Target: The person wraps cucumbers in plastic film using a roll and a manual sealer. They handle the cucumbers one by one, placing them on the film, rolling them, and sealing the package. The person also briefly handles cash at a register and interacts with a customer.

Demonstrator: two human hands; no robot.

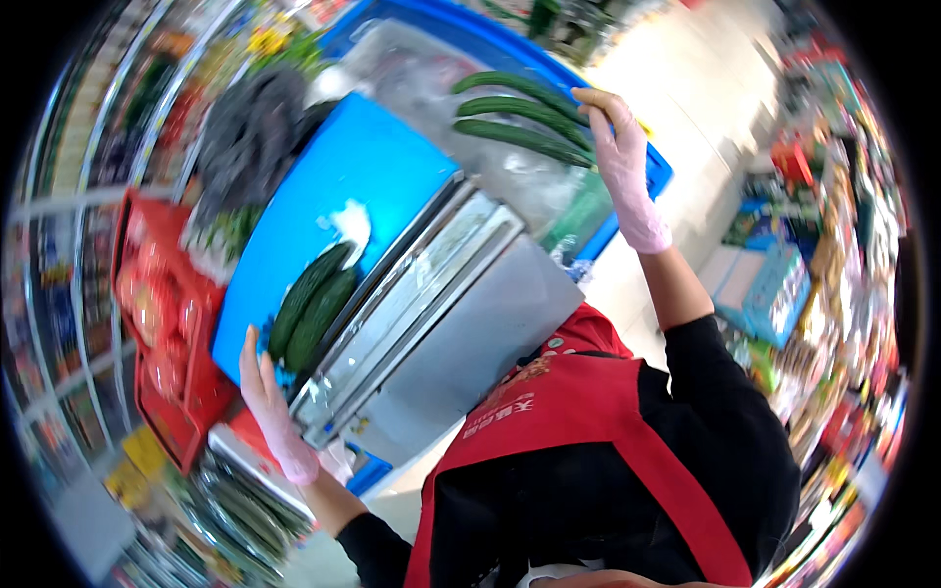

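Note:
My left hand (pixel 270 411), in a pink glove, is at the near left corner of a bright blue board (pixel 367 158). Its fingers are spread beside the ends of two dark green cucumbers (pixel 312 312) lying side by side on the board. My right hand (pixel 621 158), gloved alike, is at the right ends of three long curved cucumbers (pixel 522 110). These fan out over clear plastic wrapping in a blue-rimmed bin (pixel 658 173). Whether the right fingers grip them or only touch them is hidden.
A grey metal-edged unit (pixel 470 323) stands between me and the board. To the left are a red basket (pixel 195 411) of bagged round produce and a dark plastic bag (pixel 246 140). Bagged long green vegetables (pixel 239 507) lie lower left. A light blue carton (pixel 764 290) stands right.

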